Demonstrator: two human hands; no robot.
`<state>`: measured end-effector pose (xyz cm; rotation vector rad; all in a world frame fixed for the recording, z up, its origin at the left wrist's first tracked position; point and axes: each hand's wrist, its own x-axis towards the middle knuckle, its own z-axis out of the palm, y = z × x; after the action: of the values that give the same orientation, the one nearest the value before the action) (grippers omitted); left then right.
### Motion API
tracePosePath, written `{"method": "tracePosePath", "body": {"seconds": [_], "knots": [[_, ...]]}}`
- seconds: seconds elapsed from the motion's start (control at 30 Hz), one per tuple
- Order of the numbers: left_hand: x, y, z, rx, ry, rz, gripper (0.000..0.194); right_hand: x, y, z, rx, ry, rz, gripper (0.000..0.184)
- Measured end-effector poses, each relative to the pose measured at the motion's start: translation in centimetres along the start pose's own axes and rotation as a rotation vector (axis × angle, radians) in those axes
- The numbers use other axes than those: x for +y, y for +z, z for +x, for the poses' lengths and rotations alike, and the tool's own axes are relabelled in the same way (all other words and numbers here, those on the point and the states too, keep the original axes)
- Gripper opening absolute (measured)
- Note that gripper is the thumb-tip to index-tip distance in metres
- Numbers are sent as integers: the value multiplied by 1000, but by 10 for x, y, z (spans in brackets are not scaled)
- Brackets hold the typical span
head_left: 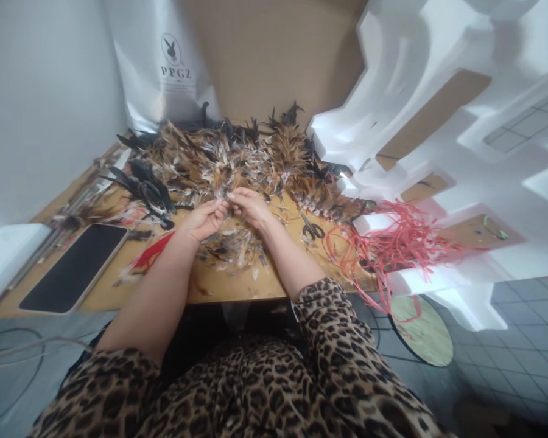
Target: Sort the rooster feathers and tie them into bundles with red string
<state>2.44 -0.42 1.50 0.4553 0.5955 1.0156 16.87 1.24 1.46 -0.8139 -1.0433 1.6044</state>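
My left hand [205, 219] and my right hand [250, 205] meet over the middle of the wooden table [228, 286]. Both are closed in a pinch, fingertips almost touching, around what looks like a small brown and white feather; its lower end is hidden by the fingers. Right behind them spreads a large heap of brown, white and black feathers [201, 149]. Loose feather scraps [237, 246] lie on the table below my hands. A bunch of black feathers [148, 188] rests left of my left hand.
Black-handled scissors [312, 229] lie right of my right arm. Pink-red strips [395, 237] tangle over white foam packing [338, 140] at the right. A phone [75, 267] lies at the left, near a white box [11, 258]. A silver bag [164, 55] stands at the back.
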Motion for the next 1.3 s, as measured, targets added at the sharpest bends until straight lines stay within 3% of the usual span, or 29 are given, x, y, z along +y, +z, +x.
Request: {"method": "tracePosePath", "body": {"seconds": [0.23,0.7,1.3], "knots": [[-3,-3,4,104,171,300,10,-3,-1,0,121,-67,-161,29],[-8,0,4,182,185,462,12,-2,-1,0,216,-107,-311,22],[-7,-1,6,164,128,322,6,1,1,-2,164,-104,-312,25]]}}
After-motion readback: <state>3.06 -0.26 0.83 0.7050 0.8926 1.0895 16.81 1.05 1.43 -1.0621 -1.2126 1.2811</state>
